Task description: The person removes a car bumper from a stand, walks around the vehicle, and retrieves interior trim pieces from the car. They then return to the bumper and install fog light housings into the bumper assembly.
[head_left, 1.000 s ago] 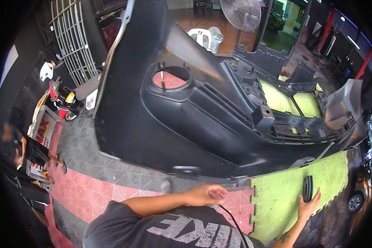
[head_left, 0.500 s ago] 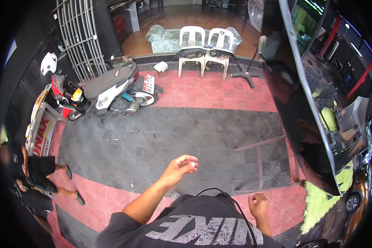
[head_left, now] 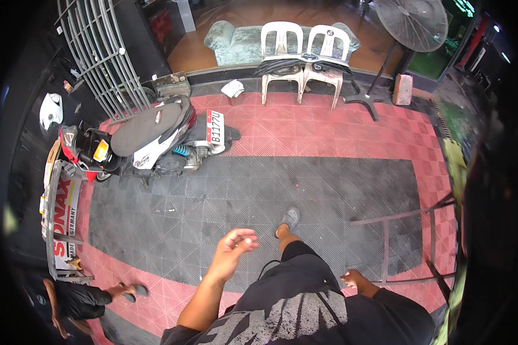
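Fingers of the left hand are loosely curled and slightly apart, closed on nothing; the hand is raised in front of the body over the dark grey tiled floor. The right hand hangs low at the person's side, fingers loosely bent and holding nothing, just beside a black metal stand whose thin rails cross the floor at the right. The person wears a dark printed shirt and dark shorts, and one foot in a grey shoe is set forward on the grey tiles, between the two hands and ahead of them. A border of red tiles frames the grey area. A white and black scooter is parked at the left, well apart from both hands. Two white plastic chairs stand side by side at the far edge, with a pedestal fan to their right. A second person in dark clothing crouches at the lower left, near a sign rack.
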A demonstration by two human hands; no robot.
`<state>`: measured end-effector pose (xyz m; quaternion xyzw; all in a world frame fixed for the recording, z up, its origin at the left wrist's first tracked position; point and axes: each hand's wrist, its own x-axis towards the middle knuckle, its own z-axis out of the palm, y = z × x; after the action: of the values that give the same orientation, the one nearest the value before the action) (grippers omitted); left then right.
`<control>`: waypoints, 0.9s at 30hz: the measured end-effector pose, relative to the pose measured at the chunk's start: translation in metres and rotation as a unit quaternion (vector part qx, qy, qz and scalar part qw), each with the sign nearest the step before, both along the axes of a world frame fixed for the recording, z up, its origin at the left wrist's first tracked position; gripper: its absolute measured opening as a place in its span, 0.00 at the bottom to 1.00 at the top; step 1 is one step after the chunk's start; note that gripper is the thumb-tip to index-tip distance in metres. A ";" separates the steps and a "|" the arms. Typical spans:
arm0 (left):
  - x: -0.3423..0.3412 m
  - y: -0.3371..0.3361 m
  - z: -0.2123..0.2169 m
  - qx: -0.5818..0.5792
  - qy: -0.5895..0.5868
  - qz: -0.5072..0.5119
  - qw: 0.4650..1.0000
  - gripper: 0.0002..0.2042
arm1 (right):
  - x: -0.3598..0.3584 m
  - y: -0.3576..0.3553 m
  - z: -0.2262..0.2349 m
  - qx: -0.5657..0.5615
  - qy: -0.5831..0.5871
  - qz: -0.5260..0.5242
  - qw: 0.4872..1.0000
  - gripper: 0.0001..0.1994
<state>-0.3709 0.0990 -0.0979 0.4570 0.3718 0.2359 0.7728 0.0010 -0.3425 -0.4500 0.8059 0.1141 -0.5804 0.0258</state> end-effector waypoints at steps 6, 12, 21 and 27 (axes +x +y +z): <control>0.076 0.167 0.010 -0.008 0.076 0.092 0.993 0.13 | 0.129 0.291 0.007 0.197 -0.081 0.451 0.867 0.27; 0.184 0.311 0.038 0.054 0.058 0.118 0.990 0.15 | 0.241 0.553 0.197 0.434 -0.169 0.007 0.885 0.21; 0.382 0.559 -0.009 0.133 0.115 -0.055 0.983 0.18 | 0.352 0.681 0.099 0.440 -0.201 -0.035 0.874 0.22; 0.545 0.740 -0.001 0.217 0.169 -0.176 0.945 0.19 | 0.358 0.663 0.066 0.173 -0.187 -0.038 0.966 0.17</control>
<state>0.1739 0.8392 -0.0989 0.7053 0.3504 0.0901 0.6096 0.3591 0.3201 -0.3840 0.8961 0.1747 -0.3914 -0.1154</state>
